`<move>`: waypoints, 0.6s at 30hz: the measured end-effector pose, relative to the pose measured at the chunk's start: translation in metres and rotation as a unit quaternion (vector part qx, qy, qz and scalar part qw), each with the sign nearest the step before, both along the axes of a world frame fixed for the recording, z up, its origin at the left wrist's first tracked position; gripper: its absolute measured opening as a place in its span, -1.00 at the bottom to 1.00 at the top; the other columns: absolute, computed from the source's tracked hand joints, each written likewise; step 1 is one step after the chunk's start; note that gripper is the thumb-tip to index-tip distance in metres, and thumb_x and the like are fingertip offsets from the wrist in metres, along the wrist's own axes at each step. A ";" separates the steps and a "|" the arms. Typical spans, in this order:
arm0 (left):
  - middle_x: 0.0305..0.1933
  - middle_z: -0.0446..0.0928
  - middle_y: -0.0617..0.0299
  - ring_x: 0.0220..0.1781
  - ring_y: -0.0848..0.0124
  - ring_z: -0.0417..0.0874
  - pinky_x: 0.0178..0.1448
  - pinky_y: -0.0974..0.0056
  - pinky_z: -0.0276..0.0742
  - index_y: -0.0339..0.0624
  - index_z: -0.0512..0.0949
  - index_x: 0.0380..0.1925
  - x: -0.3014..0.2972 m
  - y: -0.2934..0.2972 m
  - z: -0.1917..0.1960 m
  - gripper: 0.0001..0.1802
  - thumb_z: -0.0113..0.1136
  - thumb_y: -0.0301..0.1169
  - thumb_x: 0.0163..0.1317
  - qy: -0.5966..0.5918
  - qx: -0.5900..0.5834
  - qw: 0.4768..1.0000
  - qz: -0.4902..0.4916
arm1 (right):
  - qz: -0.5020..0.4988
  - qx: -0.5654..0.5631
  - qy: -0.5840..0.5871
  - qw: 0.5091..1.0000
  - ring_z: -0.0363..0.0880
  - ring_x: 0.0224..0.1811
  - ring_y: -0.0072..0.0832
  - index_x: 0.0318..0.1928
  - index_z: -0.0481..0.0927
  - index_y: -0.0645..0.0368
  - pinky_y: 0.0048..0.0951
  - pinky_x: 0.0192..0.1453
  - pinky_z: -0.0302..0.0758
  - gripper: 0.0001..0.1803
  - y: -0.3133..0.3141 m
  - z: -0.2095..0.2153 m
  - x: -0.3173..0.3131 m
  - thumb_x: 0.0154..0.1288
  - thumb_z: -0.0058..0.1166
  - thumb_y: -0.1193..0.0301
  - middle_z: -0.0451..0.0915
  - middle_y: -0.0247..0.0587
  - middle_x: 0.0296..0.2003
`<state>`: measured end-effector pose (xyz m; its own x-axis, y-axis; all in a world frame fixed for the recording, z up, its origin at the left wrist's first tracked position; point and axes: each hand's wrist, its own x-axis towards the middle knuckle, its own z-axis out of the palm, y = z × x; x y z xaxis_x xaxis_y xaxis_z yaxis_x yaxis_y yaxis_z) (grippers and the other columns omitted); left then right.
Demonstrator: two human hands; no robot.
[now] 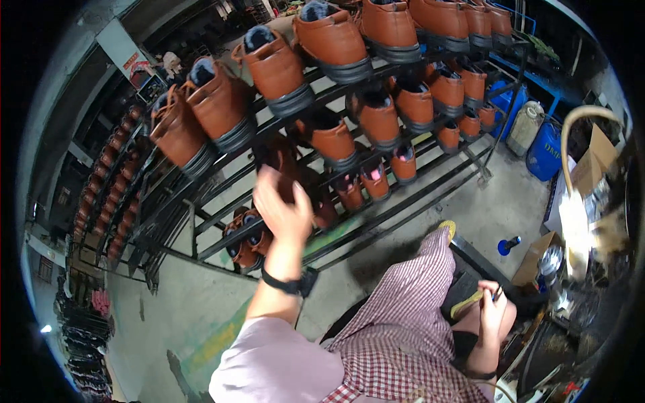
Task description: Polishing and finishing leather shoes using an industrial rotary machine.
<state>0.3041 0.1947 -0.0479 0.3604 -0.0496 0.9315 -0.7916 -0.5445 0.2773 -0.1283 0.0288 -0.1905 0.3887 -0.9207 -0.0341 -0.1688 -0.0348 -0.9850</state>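
My left hand (285, 211) reaches up to the middle shelf of a black metal rack (218, 216). Its fingers and thumb are apart, slightly blurred, in front of a shaded brown shoe (275, 153); whether they touch it I cannot tell. Brown leather shoes with black soles and dark fleecy lining, such as the near one (274, 67), stand in rows on the rack, heels toward me. Low at my right side, my right hand (494, 309) is closed near my knee. A thin dark object shows at its fingers, too small to name.
Small brown shoes (375, 180) sit on the lower shelf. Blue drums (544, 153) and a pale jug (525, 129) stand at the far right. Close on my right are a bright lamp (576, 228), a cardboard box (537, 258) and cluttered machinery. Another loaded rack (111, 181) stands left.
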 end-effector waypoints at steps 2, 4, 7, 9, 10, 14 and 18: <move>-0.27 0.56 0.05 -0.02 0.02 0.52 0.21 -0.07 0.31 -0.27 0.50 -0.45 0.055 0.043 -0.007 -0.67 0.28 -0.19 0.10 0.105 0.095 0.989 -0.045 | 0.063 -0.037 -0.060 0.996 0.49 -0.21 -0.58 -0.16 0.57 0.36 -0.55 -0.04 0.41 -0.81 0.007 0.017 0.019 0.30 -0.11 0.68 0.57 -0.27 -0.30; -0.29 0.55 0.05 0.05 0.05 0.50 0.29 -0.07 0.24 -0.26 0.51 -0.48 0.066 0.054 0.008 -0.62 0.33 -0.13 0.05 0.106 0.300 0.948 -0.005 | 0.077 -0.015 -0.070 0.995 0.50 -0.21 -0.59 -0.15 0.57 0.36 -0.56 -0.03 0.42 -0.80 0.024 0.053 0.035 0.32 -0.13 0.69 0.57 -0.28 -0.29; -0.46 0.46 0.12 -0.26 0.16 0.52 -0.05 0.09 0.33 -0.17 0.39 -0.63 0.002 0.036 0.019 -0.71 0.32 -0.34 0.04 -0.020 0.213 0.967 -0.139 | 0.130 -0.028 -0.082 0.988 0.52 -0.25 -0.61 -0.09 0.55 0.36 -0.59 -0.10 0.45 -0.82 0.050 0.093 0.041 0.38 -0.10 0.62 0.59 -0.26 -0.28; -0.65 0.34 0.15 -0.51 0.16 0.46 -0.35 0.13 0.33 -0.14 0.32 -0.77 -0.062 0.022 0.023 -0.63 0.34 -0.36 -0.01 0.016 0.170 0.942 -0.289 | 0.142 0.008 -0.088 0.986 0.53 -0.28 -0.62 -0.08 0.54 0.36 -0.57 -0.16 0.47 -0.82 0.063 0.101 0.037 0.39 -0.09 0.60 0.60 -0.25 -0.28; -0.78 0.27 0.16 -0.66 0.16 0.43 -0.52 0.14 0.31 -0.13 0.28 -0.86 -0.099 0.021 0.029 -0.55 0.34 -0.32 -0.02 0.044 0.159 0.914 -0.370 | 0.167 0.049 -0.091 0.981 0.53 -0.31 -0.62 -0.07 0.53 0.35 -0.56 -0.22 0.49 -0.82 0.068 0.104 0.034 0.40 -0.09 0.57 0.61 -0.23 -0.28; -0.70 0.33 0.24 -0.61 0.25 0.46 -0.51 0.15 0.35 -0.11 0.35 -0.81 -0.202 0.003 0.021 -0.66 0.30 -0.41 -0.03 0.015 0.235 0.753 -0.615 | 0.130 0.140 -0.064 0.979 0.50 -0.45 -0.65 -0.21 0.54 0.32 -0.58 -0.33 0.46 -0.78 0.089 0.116 0.024 0.45 -0.07 0.40 0.62 -0.24 -0.33; -0.61 0.36 0.27 -0.49 0.28 0.48 -0.32 0.23 0.37 -0.06 0.39 -0.72 -0.265 -0.027 0.001 -0.70 0.34 -0.28 -0.05 -0.105 0.272 0.598 -0.746 | 0.024 0.014 0.111 0.993 0.47 -0.48 -0.70 -0.36 0.56 0.23 -0.54 -0.41 0.42 -0.81 0.087 0.101 -0.012 0.19 0.16 0.34 0.58 -0.35 -0.46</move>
<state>0.0394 0.1682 -0.0469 -0.5855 -0.4863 0.6485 -0.4946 0.8482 0.1896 -0.1398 0.1161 -0.0898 0.4130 -0.8984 -0.1492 -0.3802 -0.0212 -0.9247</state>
